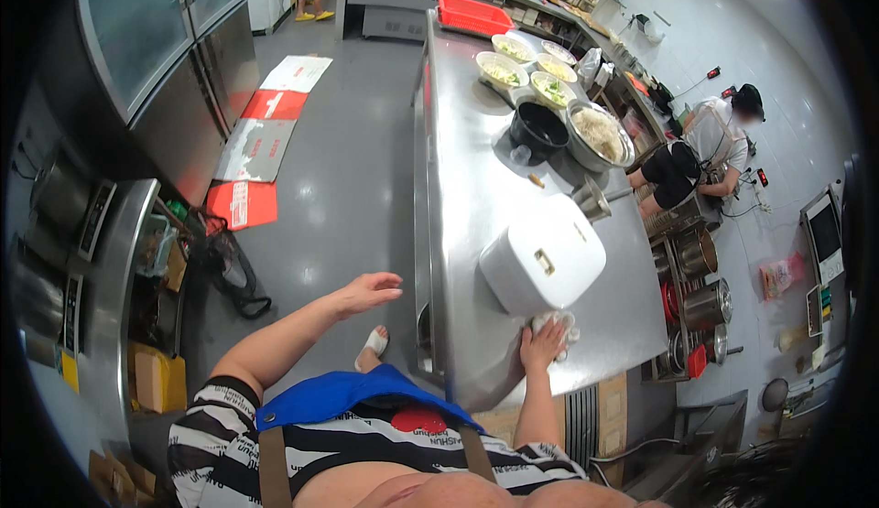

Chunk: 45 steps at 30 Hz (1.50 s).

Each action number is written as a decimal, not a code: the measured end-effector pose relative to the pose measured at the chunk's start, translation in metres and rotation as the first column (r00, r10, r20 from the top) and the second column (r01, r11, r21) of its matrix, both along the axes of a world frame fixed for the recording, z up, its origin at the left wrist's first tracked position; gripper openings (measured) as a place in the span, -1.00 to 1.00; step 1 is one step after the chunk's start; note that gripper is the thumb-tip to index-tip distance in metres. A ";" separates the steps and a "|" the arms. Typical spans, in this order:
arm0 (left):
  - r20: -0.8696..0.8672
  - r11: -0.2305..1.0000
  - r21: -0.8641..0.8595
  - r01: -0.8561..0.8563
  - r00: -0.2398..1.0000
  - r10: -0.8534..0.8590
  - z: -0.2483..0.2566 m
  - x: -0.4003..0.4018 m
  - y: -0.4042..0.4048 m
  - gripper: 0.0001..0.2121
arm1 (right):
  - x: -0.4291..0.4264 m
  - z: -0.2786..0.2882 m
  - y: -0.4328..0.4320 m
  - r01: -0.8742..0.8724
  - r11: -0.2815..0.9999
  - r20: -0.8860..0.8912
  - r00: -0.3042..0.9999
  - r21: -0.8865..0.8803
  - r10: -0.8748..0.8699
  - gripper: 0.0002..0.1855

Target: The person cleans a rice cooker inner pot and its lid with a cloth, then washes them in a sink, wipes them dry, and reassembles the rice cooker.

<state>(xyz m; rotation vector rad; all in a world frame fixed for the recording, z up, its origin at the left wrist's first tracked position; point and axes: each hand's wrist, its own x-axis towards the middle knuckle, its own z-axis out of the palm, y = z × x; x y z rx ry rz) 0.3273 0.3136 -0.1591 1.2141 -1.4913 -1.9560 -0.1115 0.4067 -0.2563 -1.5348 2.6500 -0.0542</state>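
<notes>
My right hand [542, 347] presses a bunched white cloth [566, 333] onto the stainless steel table [474, 343], right beside a white lidded container [549, 254]. Most of the cloth lies beyond and under the fingers. Away from the table, my left hand [371, 293] hangs in the air over the grey floor, holding nothing, its fingers loosely apart. Past the white container are a metal cup-like vessel [590, 199], a black pot [539, 127] and a metal bowl [621, 158] with pale noodle-like food.
Several bowls of food [503, 70] and a red plastic basket [475, 16] stand at the table's far end. Flattened cardboard [254, 149] lies on the floor by a steel refrigerator [165, 89]. A co-worker [717, 137] is at the right. A steel counter [130, 254] runs along the left.
</notes>
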 end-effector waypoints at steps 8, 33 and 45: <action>-0.056 0.958 -0.068 0.279 0.958 -0.283 0.032 -0.111 -0.152 -0.30 | 0.004 -0.002 -0.009 0.046 0.988 0.058 0.998 -0.146 -0.037 -0.16; -0.359 0.868 0.204 0.452 0.860 -0.363 0.044 -0.211 -0.208 -0.39 | 0.067 0.083 -0.108 0.921 0.363 0.756 -0.137 -0.140 0.640 -0.47; -0.480 0.886 0.113 0.450 0.806 -0.348 0.024 -0.104 -0.205 -0.34 | 0.185 0.145 -0.129 0.824 0.554 0.750 -0.289 -0.121 0.594 -0.46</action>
